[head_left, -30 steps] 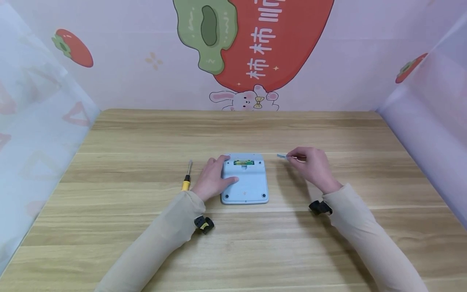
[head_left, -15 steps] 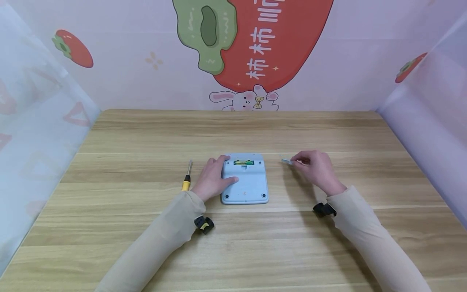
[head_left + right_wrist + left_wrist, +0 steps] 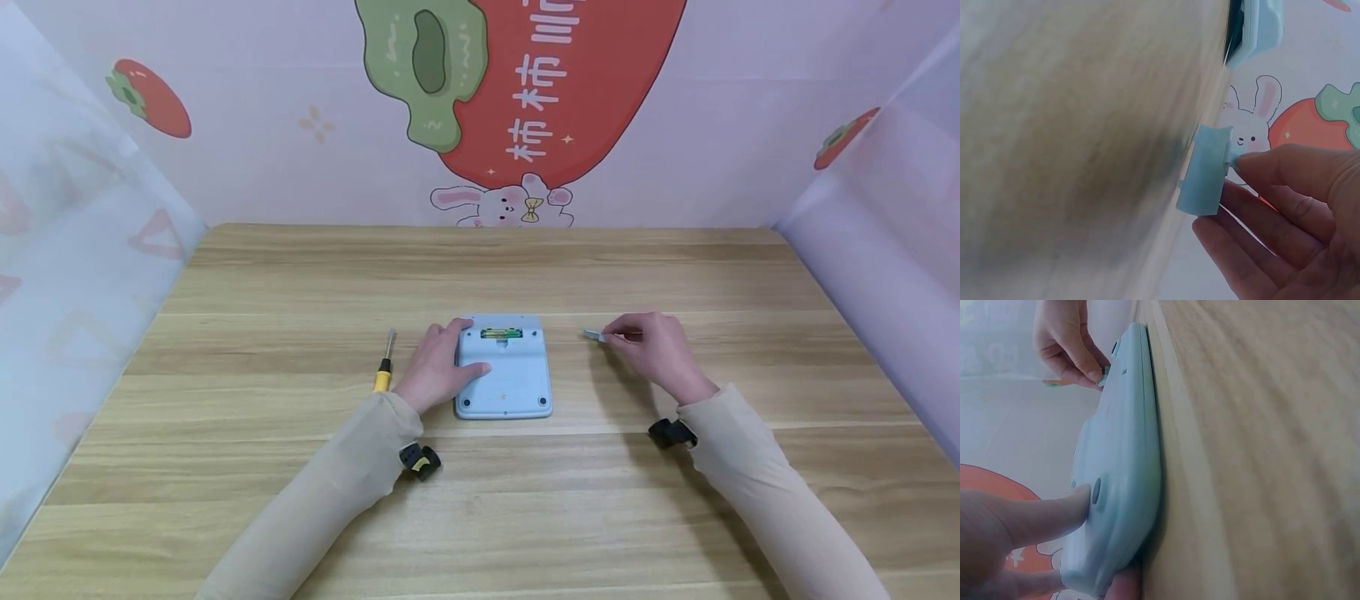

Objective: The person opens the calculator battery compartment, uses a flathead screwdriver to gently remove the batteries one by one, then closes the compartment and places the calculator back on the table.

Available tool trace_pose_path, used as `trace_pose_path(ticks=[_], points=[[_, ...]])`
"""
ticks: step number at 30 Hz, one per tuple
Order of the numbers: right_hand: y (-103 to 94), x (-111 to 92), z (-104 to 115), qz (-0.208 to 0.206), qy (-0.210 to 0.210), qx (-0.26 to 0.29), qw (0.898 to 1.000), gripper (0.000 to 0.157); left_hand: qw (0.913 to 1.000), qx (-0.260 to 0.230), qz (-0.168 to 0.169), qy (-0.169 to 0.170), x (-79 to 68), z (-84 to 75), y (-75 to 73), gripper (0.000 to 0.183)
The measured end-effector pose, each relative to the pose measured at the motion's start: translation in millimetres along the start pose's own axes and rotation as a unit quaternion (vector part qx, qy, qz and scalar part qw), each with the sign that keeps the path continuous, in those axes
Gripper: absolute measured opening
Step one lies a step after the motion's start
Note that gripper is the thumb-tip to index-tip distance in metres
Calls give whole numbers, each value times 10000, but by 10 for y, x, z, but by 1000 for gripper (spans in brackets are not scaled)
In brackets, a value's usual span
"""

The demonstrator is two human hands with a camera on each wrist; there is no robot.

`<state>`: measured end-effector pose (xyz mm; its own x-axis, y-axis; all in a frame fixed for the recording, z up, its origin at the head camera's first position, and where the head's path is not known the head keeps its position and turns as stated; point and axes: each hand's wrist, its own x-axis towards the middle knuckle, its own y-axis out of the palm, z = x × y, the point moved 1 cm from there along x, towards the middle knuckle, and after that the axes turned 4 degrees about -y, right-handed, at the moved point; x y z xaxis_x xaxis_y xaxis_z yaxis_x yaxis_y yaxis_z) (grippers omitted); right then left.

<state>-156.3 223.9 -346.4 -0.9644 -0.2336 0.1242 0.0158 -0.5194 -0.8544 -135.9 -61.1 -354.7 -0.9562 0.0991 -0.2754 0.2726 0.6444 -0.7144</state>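
Note:
A light-blue calculator [image 3: 510,383] lies face down on the wooden table, its back showing small dark feet. In its uncovered compartment sits a green-and-yellow battery [image 3: 501,333]. My left hand [image 3: 437,367] grips the calculator's left side, the thumb across the back and the other fingers around the edge. To the right of it, my right hand [image 3: 658,354] pinches a light-blue battery cover [image 3: 1205,172] by its small tab, between thumb and fingers. The right wrist view shows the cover's curved face and the hand close above the tabletop, apart from the calculator.
A screwdriver [image 3: 384,367] with a yellow and black handle lies left of the left hand, its tip pointing away. The wooden table [image 3: 525,517] ends at a printed cloth backdrop [image 3: 262,167], with more cloth along both sides.
My right hand has drawn slightly right and toward me with the battery cover, whose angle has turned a little. The left hand, calculator and screwdriver have stayed put.

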Motion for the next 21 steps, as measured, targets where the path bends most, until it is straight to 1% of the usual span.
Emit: trace_pose_path(ticks=[5,10,16,21], points=[[6,-18,-20,124,1,31,9999,12,10000,-15,10,-9,3,1,5,69],[15,-22,-31,275,-132,17,9995,10,10000,3,24,-6,8,6,2,69],[21,-22,-32,506,-263,-60,9984,8,10000,6,28,-17,-2,0,0,69],[31,-13,-28,594,-271,-159,9977,8,10000,3,48,-40,-7,-10,0,68]])
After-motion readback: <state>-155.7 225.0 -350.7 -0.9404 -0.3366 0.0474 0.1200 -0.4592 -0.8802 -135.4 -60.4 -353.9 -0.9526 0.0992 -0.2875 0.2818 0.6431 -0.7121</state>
